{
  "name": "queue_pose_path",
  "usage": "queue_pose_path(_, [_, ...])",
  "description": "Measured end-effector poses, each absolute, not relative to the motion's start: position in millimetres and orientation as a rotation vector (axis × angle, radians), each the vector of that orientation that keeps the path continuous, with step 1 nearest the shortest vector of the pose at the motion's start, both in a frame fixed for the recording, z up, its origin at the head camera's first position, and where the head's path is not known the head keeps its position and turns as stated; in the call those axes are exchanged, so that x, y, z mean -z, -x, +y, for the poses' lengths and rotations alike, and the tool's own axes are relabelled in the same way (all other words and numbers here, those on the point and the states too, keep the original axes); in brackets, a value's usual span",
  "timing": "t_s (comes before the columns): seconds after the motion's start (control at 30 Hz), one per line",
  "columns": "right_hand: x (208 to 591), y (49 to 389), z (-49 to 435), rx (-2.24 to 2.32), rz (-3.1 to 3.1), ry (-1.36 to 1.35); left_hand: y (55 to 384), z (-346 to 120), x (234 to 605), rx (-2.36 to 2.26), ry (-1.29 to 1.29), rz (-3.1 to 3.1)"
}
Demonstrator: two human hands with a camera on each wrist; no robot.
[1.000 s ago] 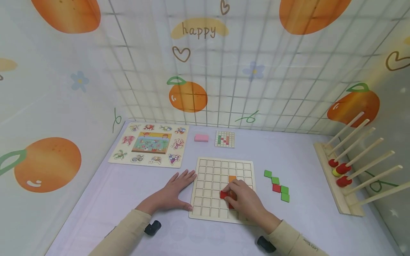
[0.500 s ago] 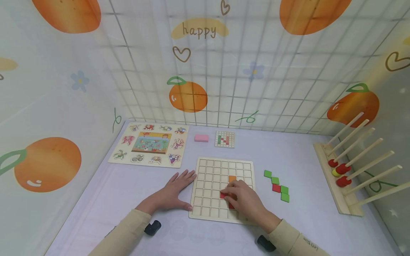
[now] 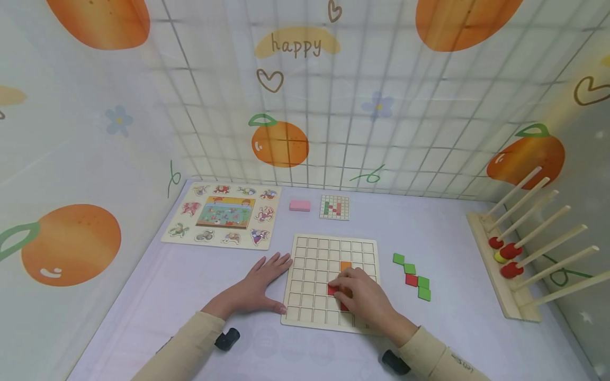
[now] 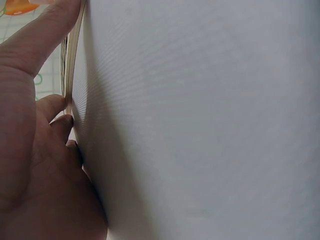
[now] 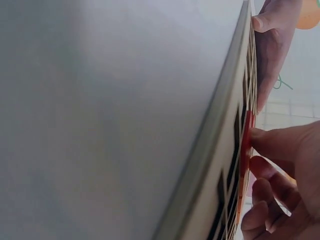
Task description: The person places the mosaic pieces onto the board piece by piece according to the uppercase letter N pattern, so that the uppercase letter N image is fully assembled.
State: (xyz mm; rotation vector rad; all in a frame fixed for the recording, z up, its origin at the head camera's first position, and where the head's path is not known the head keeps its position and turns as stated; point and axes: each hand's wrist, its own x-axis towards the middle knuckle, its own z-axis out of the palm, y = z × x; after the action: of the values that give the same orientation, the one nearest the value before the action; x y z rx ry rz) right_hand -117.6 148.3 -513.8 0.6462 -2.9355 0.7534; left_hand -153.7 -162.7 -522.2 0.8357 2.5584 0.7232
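A pale wooden grid board (image 3: 307,275) lies on the table before me. My left hand (image 3: 257,288) rests flat at its left side, fingers spread, with fingertips and thumb at the board's edge. Over the right half of the board, my right hand (image 3: 369,301) pinches a small red square tile (image 3: 331,290) at a grid cell with thumb and forefinger. An orange tile (image 3: 346,265) sits in a cell above this hand, and another red tile (image 3: 344,307) shows partly under it. In the right wrist view the thumb (image 5: 267,142) presses close against red on the board.
Right of the board lie several green tiles (image 3: 409,269) and a red tile (image 3: 411,280). Behind it are a small pattern card (image 3: 345,216) and a pink block (image 3: 299,205). A sea-animal puzzle board (image 3: 190,225) lies back left; a peg rack (image 3: 512,296) with beads stands right.
The right fingertips have shifted slightly at the red tile, which now looks flatter in its cell. The left hand and the board have stayed still.
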Motion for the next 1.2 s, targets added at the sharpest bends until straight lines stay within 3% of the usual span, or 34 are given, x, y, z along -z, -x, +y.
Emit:
queue_pose_path(0.6, [513, 115, 166, -0.941, -2.959, -0.461, 154, -162, 523, -0.714, -0.832, 2.558])
queue_pose_path(1.2, [516, 113, 222, -0.948, -2.942, -0.279, 153, -161, 519, -0.721, -0.84, 2.551])
